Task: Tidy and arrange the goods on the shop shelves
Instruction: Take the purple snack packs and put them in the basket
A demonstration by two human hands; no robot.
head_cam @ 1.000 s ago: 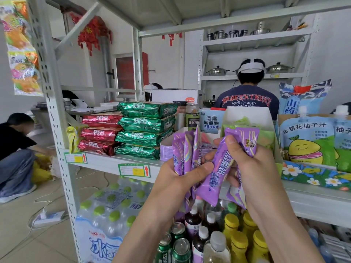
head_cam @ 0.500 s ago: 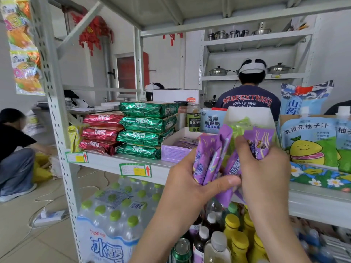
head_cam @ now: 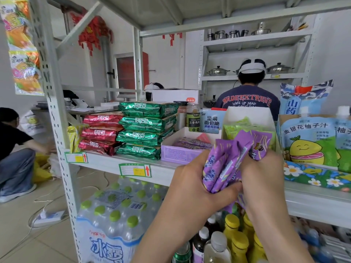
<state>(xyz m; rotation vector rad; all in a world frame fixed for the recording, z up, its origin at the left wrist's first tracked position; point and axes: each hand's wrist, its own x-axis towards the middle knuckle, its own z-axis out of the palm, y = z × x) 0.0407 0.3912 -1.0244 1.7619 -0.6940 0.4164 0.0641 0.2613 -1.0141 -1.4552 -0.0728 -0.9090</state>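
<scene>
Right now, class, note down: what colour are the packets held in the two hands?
Purple. The head view shows the packets best.

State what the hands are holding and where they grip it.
A bunch of purple packets: the left hand grips their lower ends, the right hand holds the rightmost ones mid-length.

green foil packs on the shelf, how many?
4 green foil packs, in one stack between the red packs and the purple box: top, second, third, bottom on the shelf board. Any behind the stack would be hidden.
</scene>
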